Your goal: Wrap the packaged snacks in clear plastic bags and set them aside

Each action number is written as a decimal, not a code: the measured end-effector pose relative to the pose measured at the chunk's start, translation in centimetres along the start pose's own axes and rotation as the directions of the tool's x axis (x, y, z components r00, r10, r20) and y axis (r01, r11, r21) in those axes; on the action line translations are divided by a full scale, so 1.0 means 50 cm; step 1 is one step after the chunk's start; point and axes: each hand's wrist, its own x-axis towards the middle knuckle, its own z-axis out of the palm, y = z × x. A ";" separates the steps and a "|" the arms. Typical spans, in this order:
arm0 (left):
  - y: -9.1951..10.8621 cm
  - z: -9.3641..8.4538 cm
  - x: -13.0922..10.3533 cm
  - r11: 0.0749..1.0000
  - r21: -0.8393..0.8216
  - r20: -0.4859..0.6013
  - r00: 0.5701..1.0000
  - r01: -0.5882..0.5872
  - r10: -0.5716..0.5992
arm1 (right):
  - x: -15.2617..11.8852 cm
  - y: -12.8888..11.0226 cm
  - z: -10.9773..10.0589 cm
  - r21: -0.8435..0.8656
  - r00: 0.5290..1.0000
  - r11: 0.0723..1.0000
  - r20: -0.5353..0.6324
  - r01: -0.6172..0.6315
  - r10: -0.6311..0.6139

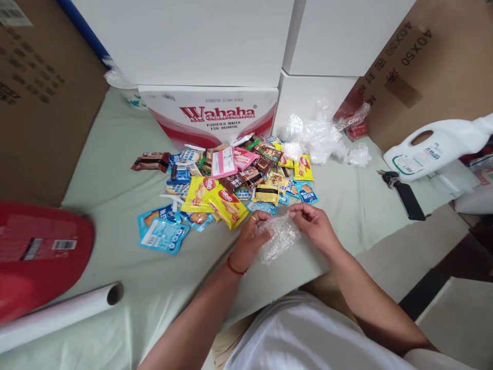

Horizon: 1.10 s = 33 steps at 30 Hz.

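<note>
Right now, I see both hands on a crumpled clear plastic bag (281, 240), in front of the pile of snack packets (233, 180) on the cloth-covered desk (115, 195). The left hand (252, 239) has its thumb and fingers clamped on the bag's left side, while the right hand (314, 226) pinches its upper right corner between thumb and fingers. From my view I cannot tell whether the bag's underside touches the desk.

Just beyond the left hand I make out two yellow packets (229, 205) at the pile's front, and farther left some blue packets (165, 236) overlap one another. Behind the pile stands a Wahaha carton (215, 115). To the right of that, I see more crumpled clear plastic (318, 139) heaped against a white box (304, 95), and well apart, a white bottle (431, 149) beside a black, flat object (410, 199) with keys.
</note>
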 end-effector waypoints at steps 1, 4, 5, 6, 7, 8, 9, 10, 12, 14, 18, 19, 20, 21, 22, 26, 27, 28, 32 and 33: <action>0.002 0.001 0.001 0.997 -0.081 0.006 1.000 0.015 -0.015 | 0.001 0.001 -0.001 -0.013 1.000 1.000 0.014 0.019 -0.019; 0.006 0.001 0.011 0.969 -0.221 -0.033 0.993 0.106 -0.116 | 0.003 -0.002 -0.006 -0.111 0.992 0.987 0.059 0.113 -0.107; 0.007 -0.001 0.015 0.972 -0.197 -0.045 0.989 0.128 -0.140 | 0.004 -0.002 -0.007 -0.151 0.988 0.978 0.070 0.146 -0.136; 0.007 -0.002 0.018 0.980 -0.142 -0.045 0.988 0.140 -0.148 | 0.004 -0.003 -0.009 -0.186 0.984 0.967 0.079 0.173 -0.161; 0.007 -0.004 0.020 0.988 -0.069 -0.031 0.989 0.140 -0.142 | 0.005 -0.002 -0.009 -0.210 0.980 0.958 0.086 0.194 -0.180; 0.007 -0.006 0.021 0.992 0.002 -0.006 0.992 0.129 -0.129 | 0.006 -0.001 -0.009 -0.223 0.976 0.952 0.096 0.211 -0.194; 0.006 -0.007 0.021 0.992 0.061 0.029 0.993 0.113 -0.115 | 0.007 0.000 -0.008 -0.225 0.974 0.949 0.107 0.221 -0.202; 0.004 -0.007 0.019 0.990 0.103 0.063 0.992 0.100 -0.107 | 0.008 0.002 -0.006 -0.214 0.973 0.951 0.117 0.222 -0.201; 0.001 -0.005 0.015 0.985 0.147 0.113 0.988 0.088 -0.105 | 0.008 0.007 0.000 -0.134 0.977 0.973 0.129 0.188 -0.171; -0.005 -0.002 0.011 0.983 0.166 0.101 0.990 0.078 -0.096 | 0.004 0.012 0.009 -0.009 0.986 0.993 0.122 0.120 -0.118; -0.013 0.006 0.010 0.988 0.148 -0.049 0.998 0.051 -0.044 | -0.011 0.021 0.029 0.018 0.999 0.999 0.021 0.036 -0.036; -0.014 0.008 0.010 0.989 0.138 -0.075 0.997 0.042 -0.032 | -0.015 0.022 0.034 -0.033 0.999 0.999 -0.001 0.036 -0.036; -0.014 0.009 0.010 0.991 0.128 -0.090 0.996 0.030 -0.018 | -0.017 0.024 0.039 -0.086 0.999 0.995 -0.008 0.045 -0.046; -0.014 0.010 0.010 0.993 0.117 -0.096 0.995 0.016 -0.004 | -0.019 0.025 0.043 -0.127 0.998 0.990 -0.004 0.060 -0.061; -0.013 0.011 0.010 0.995 0.105 -0.100 0.995 0.000 0.010 | -0.019 0.027 0.046 -0.146 0.997 0.987 0.004 0.074 -0.074; -0.010 0.008 0.012 0.998 0.063 -0.124 0.992 -0.020 0.028 | -0.014 0.034 0.043 0.012 1.000 1.000 0.017 0.015 -0.015; -0.010 0.006 0.013 0.998 0.053 -0.138 0.990 -0.020 0.027 | -0.013 0.036 0.040 0.074 1.000 0.997 0.023 -0.020 0.018; -0.009 0.004 0.015 0.999 0.043 -0.155 0.988 -0.021 0.028 | -0.012 0.038 0.035 0.128 0.998 0.991 0.029 -0.050 0.047; -0.010 -0.004 0.023 0.999 0.025 -0.217 0.975 -0.038 0.042 | -0.017 0.039 0.007 0.236 0.994 0.966 0.017 -0.107 0.106; -0.011 -0.005 0.024 0.999 0.024 -0.221 0.974 -0.038 0.042 | -0.020 0.038 -0.002 0.250 0.993 0.961 0.012 -0.114 0.115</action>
